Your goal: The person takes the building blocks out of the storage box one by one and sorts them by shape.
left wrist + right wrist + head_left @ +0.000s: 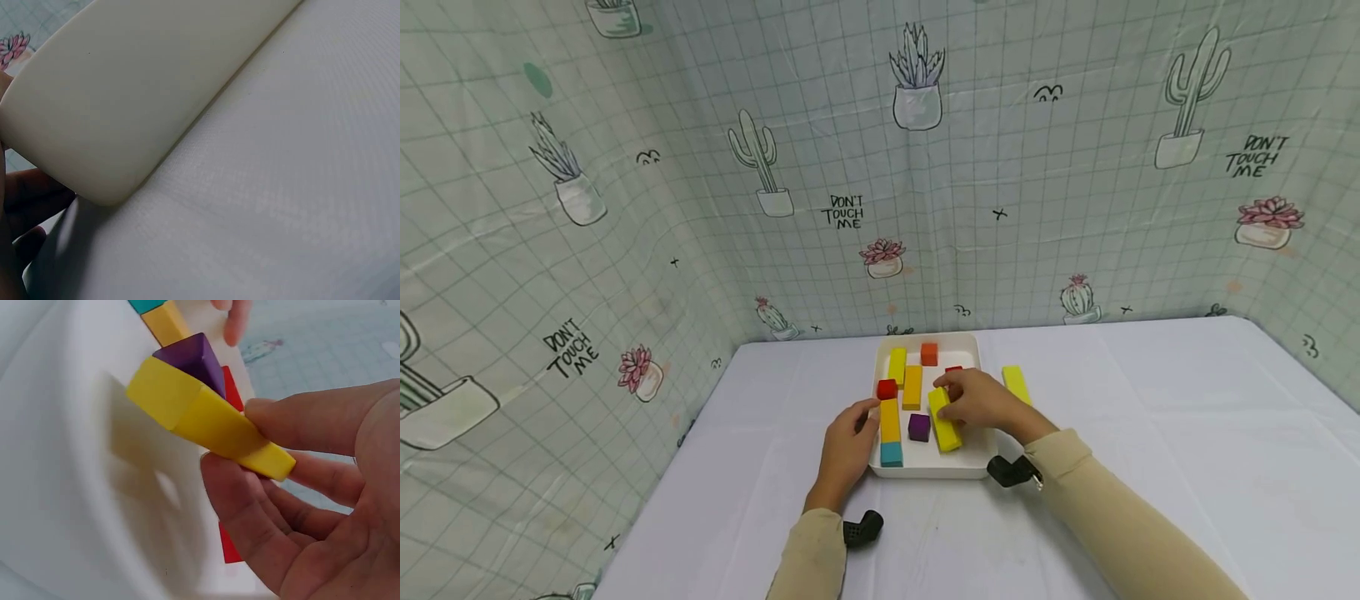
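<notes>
My right hand (981, 398) pinches a long yellow block (206, 419) between thumb and fingers, tilted above the right part of the white tray (932, 472). Close beside it in the tray is a purple cube (919, 427). My left hand (844, 450) holds the tray's left rim, with some fingers against the outer wall in the left wrist view. Just inside that rim lies an orange block (889, 421), end to end with a teal block (891, 454). A red cube (887, 389) sits beyond them. My right hand partly hides another red block (953, 368).
Farther back in the tray are a yellow block (897, 367), a second orange block (912, 387) and an orange-red cube (929, 354). One more yellow block (1016, 384) lies on the white tablecloth (1150, 433) right of the tray. A patterned curtain (1000, 167) stands behind the table.
</notes>
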### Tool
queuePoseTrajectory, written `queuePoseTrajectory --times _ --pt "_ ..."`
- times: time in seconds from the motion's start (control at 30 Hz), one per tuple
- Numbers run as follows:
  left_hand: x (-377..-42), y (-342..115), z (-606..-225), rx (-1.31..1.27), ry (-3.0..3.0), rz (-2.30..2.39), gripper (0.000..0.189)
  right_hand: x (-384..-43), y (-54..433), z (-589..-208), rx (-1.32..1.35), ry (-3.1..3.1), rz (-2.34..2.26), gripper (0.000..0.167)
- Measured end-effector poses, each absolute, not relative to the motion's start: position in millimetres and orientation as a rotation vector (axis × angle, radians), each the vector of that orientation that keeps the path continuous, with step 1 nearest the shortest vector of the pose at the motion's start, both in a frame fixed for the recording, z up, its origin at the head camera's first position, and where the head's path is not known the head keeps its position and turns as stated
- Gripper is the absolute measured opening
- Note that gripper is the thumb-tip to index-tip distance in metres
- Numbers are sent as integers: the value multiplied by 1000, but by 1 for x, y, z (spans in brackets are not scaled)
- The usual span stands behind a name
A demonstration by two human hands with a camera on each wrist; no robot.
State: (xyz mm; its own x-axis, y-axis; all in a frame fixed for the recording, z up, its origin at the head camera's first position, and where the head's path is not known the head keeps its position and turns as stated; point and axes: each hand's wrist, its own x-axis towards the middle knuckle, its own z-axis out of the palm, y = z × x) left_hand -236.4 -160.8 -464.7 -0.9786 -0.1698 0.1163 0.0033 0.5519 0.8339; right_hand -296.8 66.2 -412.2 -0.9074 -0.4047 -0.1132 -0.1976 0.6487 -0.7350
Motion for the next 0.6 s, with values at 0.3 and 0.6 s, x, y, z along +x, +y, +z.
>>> queuePoseTrajectory --times 0.3,0.6 --pt "-237 -161 -466 119 -2595 -1395 33 -294 73 -414 -388 2429 -1482 52" --pt "-236 -162 -464 122 -2601 -1402 34 -290 82 -418 -291 2320 -1671 52"
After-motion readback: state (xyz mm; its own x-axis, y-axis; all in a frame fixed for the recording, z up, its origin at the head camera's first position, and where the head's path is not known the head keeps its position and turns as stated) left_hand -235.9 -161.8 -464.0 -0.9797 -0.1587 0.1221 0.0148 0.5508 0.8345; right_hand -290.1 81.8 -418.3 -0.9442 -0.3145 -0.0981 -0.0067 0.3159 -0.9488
